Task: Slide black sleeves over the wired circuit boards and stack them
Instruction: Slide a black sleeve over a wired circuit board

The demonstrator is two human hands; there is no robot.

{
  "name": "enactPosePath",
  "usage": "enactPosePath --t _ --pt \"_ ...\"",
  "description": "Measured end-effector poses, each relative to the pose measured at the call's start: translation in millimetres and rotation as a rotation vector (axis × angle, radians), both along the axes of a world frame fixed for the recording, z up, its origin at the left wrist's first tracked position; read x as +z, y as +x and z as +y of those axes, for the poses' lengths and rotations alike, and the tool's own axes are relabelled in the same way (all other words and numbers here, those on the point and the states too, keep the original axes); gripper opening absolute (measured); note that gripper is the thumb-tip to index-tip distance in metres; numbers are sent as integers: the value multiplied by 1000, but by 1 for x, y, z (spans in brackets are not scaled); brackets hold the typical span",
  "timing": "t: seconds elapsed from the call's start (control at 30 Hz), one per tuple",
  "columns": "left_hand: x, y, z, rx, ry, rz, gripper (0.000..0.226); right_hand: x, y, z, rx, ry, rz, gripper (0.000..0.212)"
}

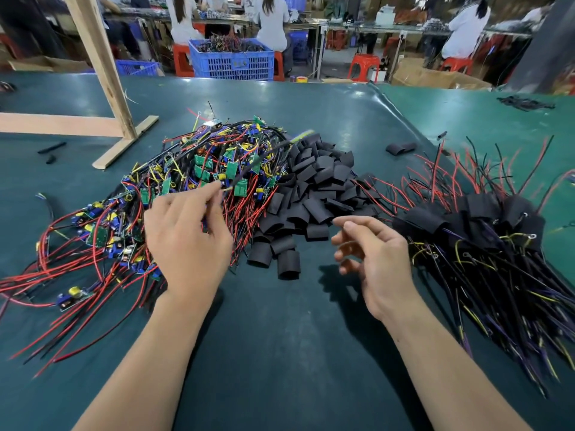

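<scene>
A tangled pile of wired circuit boards point(199, 169) with green boards and red, black and yellow wires covers the left of the green mat. A heap of loose black sleeves point(314, 194) lies in the middle. On the right lies a stack of sleeved boards point(485, 225) with their wires fanning out. My left hand point(186, 237) hovers over the board pile's near edge and pinches a thin black wire point(249, 166) that rises from the pile. My right hand point(373, 256) floats just right of the sleeve heap, fingers loosely curled, holding nothing.
A wooden frame point(102, 88) stands at the back left of the mat point(280, 337). Stray sleeves point(401, 148) lie beyond the heap. A blue crate point(231, 59) of wired parts, red stools and seated people fill the background past the table's far edge.
</scene>
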State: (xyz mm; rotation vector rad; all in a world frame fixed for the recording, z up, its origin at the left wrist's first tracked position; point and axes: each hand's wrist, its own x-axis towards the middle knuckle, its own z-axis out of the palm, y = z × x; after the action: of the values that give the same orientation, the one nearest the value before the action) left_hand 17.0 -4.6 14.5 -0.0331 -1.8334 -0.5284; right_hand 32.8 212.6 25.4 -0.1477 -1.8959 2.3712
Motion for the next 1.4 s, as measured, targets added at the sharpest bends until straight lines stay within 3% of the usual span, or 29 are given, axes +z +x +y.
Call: enactPosePath --t 0.1,0.23,0.33,0.57,0.8,0.93,1.03,1.17,1.27,1.4 --pt "-3 5 15 -230 -82 79 10 -1 3 -6 189 -11 41 13" --pt "-9 12 38 -547 -182 4 18 -4 5 -8 375 -9 86 37" --pt "-7 13 45 -659 -207 7 18 -5 6 -10 398 -43 162 22" --pt "-9 4 33 -502 -197 -152 31 4 -5 3 106 -351 127 19" --pt "-12 2 32 -556 -229 -184 13 3 -2 -1 169 -306 53 13" --pt "-4 4 32 -387 -217 -9 9 4 -4 2 101 -170 116 15" --pt "1 9 30 -334 -174 134 6 8 -8 11 -50 -286 180 7" --pt "-9 10 32 -635 -265 -240 8 10 -11 20 -120 -436 161 4" --pt "-14 7 33 -574 -253 -530 27 10 -12 20 -78 -448 165 15" --pt "-19 6 31 -480 -304 -720 46 7 -12 19 -42 -441 148 28"
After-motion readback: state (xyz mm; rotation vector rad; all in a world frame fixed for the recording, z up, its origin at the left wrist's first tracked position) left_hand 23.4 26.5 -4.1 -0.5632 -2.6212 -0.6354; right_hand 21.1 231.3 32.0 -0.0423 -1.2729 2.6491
